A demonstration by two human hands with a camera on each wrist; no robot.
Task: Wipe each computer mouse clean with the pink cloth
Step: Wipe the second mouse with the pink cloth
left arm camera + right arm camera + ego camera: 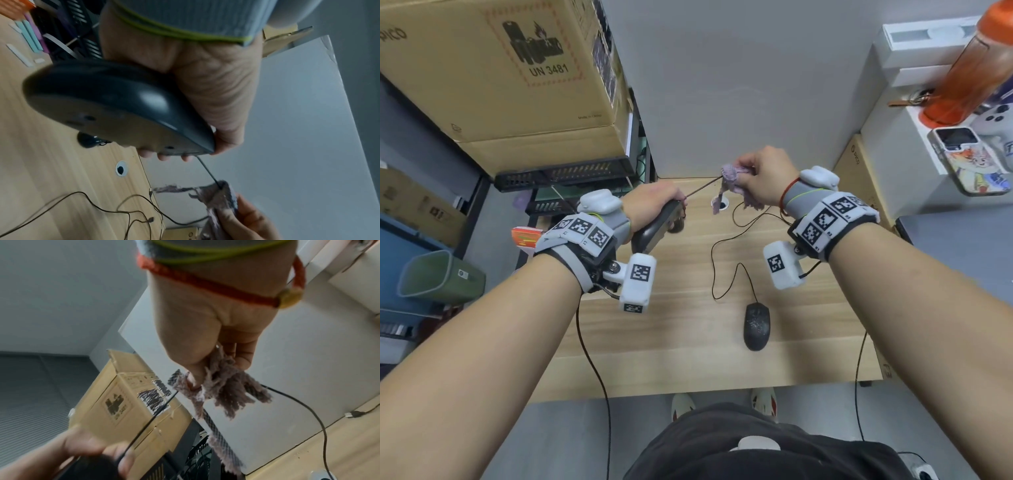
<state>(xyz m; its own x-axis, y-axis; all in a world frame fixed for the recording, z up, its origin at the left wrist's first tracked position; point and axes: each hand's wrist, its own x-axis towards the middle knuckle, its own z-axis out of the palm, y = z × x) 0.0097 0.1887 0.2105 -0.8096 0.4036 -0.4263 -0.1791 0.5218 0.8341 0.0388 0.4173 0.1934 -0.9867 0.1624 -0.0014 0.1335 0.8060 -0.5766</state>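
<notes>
Two mice noted: your left hand (654, 202) grips one mouse (654, 224) above the tabletop (688, 359), your right hand (763, 178) pinches the pink cloth (732, 181) around its taut cable (703, 186), the other mouse (756, 325) lies unwiped; overpulling could strain that cable.

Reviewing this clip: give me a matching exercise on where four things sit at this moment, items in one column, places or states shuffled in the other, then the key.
Items:
1. pink cloth
2. held mouse
3. second mouse
4. orange bottle

Places or states:
A. lying on the wooden desk, untouched
B. gripped in the left hand, lifted off the desk
C. standing on the white boxes at the right
D. bunched in the right hand around the held mouse's cable

Pairs: 1-D, 2-B, 3-A, 4-C
</notes>
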